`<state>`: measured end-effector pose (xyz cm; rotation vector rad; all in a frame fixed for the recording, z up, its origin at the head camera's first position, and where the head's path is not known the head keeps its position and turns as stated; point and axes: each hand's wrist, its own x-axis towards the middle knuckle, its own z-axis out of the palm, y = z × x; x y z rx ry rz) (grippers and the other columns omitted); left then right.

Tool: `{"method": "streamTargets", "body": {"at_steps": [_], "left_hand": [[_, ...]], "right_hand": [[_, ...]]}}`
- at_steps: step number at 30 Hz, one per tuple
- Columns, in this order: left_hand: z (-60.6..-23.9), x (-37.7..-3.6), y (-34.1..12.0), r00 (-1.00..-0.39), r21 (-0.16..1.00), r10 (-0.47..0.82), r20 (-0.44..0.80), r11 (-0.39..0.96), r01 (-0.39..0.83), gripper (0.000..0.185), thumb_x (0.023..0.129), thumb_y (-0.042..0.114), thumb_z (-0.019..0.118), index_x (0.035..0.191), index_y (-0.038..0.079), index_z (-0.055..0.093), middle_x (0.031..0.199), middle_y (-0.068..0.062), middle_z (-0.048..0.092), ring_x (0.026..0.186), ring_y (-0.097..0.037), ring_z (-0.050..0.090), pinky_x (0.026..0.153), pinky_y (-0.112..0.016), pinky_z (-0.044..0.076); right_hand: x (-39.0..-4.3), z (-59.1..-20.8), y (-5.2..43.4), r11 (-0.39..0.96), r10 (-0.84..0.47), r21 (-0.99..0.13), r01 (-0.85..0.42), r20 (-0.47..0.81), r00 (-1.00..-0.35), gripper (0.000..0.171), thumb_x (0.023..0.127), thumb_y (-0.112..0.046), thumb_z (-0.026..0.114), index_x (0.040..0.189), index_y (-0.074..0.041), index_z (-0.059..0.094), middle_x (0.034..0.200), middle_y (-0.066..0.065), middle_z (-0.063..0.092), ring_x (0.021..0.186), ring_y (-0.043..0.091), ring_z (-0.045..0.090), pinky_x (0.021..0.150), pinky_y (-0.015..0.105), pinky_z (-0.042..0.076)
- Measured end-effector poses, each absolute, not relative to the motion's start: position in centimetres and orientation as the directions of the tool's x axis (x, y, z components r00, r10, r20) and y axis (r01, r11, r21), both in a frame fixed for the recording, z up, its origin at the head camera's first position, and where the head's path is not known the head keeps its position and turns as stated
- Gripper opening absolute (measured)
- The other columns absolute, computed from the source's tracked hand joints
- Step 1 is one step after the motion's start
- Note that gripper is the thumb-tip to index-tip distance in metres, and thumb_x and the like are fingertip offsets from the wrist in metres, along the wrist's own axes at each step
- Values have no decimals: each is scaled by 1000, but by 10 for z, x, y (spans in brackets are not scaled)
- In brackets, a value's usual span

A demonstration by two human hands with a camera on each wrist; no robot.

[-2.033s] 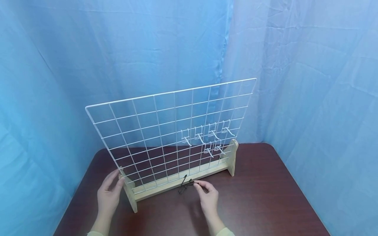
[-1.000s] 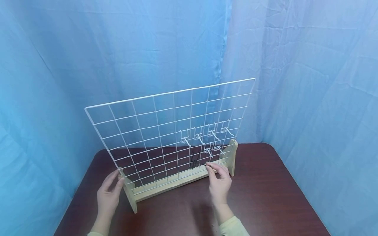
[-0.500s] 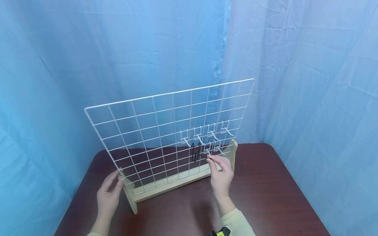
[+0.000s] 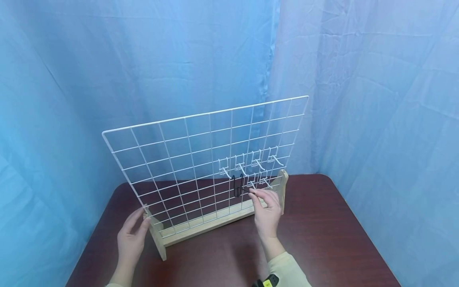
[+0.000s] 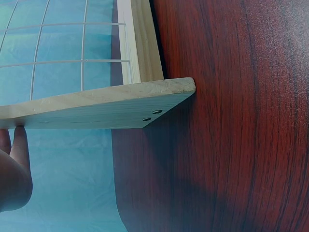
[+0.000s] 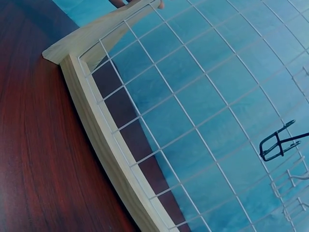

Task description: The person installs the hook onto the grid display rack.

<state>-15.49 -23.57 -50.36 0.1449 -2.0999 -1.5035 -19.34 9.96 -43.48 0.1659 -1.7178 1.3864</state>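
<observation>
A white wire grid panel (image 4: 186,155) stands upright in a pale wooden base (image 4: 211,221) on a dark red-brown table (image 4: 322,239). My right hand (image 4: 266,211) pinches a black wire hook (image 4: 238,186) by its prong and holds it against the grid, just left of the lower white hooks (image 4: 259,181). The black hook (image 6: 277,142) also shows in the right wrist view. My left hand (image 4: 132,239) rests with straight fingers on the base's left wooden foot (image 4: 157,239). In the left wrist view the fingers (image 5: 14,164) touch the foot (image 5: 96,104).
Several white hooks (image 4: 247,163) hang on the right part of the grid in two rows. Blue cloth (image 4: 376,99) hangs close behind and on both sides of the table. The table's front edge runs near my forearms.
My right hand lifted the black hook from the table in front of the base, up and to the right, to the grid beside the white hooks. The left hand has stayed on the foot.
</observation>
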Motion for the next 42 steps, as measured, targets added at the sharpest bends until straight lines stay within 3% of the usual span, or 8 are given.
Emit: {"method": "streamTargets", "body": {"at_steps": [6,14,25,32,36,39,42], "left_hand": [[-504,-155,-235,-845,903,-392,364,371,217,35,94,-1,65,129,0,63,123,20,55,115,8,48,91,-7,46],[-506,-155,-236,-844,904,-397,359,373,209,35,93,-2,65,129,-2,62,122,25,53,115,9,47,90,-6,46],[-505,-155,-235,-846,910,-400,351,358,208,35,94,-2,65,128,-2,62,121,25,54,115,8,48,90,-6,47],[-504,-155,-236,-849,918,-407,336,342,199,35,93,-3,65,128,-3,62,121,24,54,114,8,48,89,-6,47],[-502,-155,-237,-848,917,-406,341,341,205,37,92,-3,67,129,1,63,124,12,60,114,7,49,88,-7,49],[-501,-155,-238,-849,911,-400,345,359,201,41,92,-2,68,131,4,62,129,2,61,115,8,49,87,-8,49],[-500,-154,-237,-850,906,-395,349,375,198,44,91,-3,68,134,4,60,131,0,60,115,9,48,88,-9,50]], "right_hand": [[-194,-440,101,382,367,-667,-640,745,-557,22,67,24,77,85,11,73,81,23,69,82,35,56,79,19,46],[-193,-444,103,400,340,-633,-663,774,-534,23,68,22,78,86,9,74,83,23,70,80,38,55,79,21,46],[-185,-445,102,410,330,-667,-622,745,-580,22,70,21,77,88,7,75,86,22,69,85,42,54,85,19,43],[-181,-446,105,405,281,-687,-603,721,-633,23,71,20,76,92,9,73,91,23,68,93,37,54,92,26,41],[-179,-447,110,410,253,-684,-604,721,-645,24,72,19,76,94,8,72,93,23,67,97,37,53,97,30,41],[-177,-448,115,410,235,-676,-612,727,-645,24,73,19,74,95,9,72,94,25,67,96,40,53,94,27,42],[-176,-448,120,406,224,-673,-618,729,-647,24,74,20,72,96,11,71,94,26,67,94,43,53,90,22,43]]}}
